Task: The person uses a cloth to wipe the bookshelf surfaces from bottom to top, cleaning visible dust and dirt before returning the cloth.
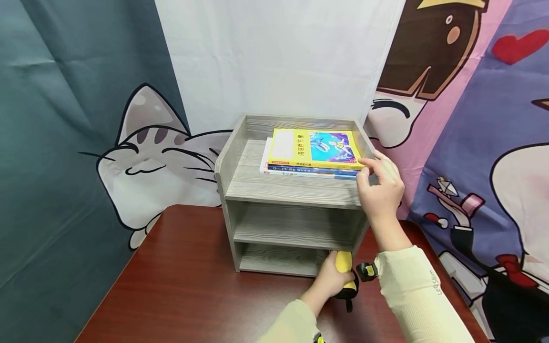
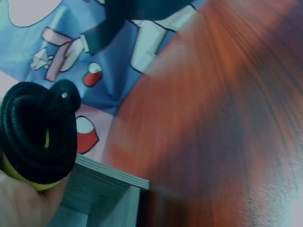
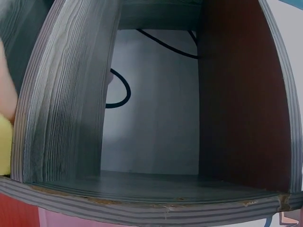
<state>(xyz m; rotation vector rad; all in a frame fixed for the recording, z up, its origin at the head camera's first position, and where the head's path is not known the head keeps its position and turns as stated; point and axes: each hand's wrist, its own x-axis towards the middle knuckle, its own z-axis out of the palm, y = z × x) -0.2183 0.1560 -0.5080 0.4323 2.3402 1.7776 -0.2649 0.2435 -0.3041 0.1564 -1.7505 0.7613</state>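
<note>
Nearest, at the right of the glossy red-brown wooden table (image 1: 180,295), the left hand (image 1: 329,276) grips a yellow-and-black rolled fabric bundle (image 1: 343,262), fingers wrapped around its left side; its black coiled end and small tab stick out on the near side, its yellow end points away. It lies before the right end of the lowest opening of the grey wood-grain shelf unit (image 1: 291,193); whether they touch I cannot tell. The bundle looks light, soft and squashable, best held around its middle, lightly, so the coil keeps its shape. Farther, at the right of the top board, the right hand (image 1: 383,188) has thumb and forefinger bent close together at the right corner of the stack; whether they pinch it I cannot tell. The stack has a yellow picture-covered book (image 1: 317,146) over a thin blue book (image 1: 309,169) and a white-covered book (image 1: 264,162). These seem fairly stiff with slick covers that could slide, so their edges suit a hold. Beyond hangs a white cloth backdrop (image 1: 274,57).
</note>
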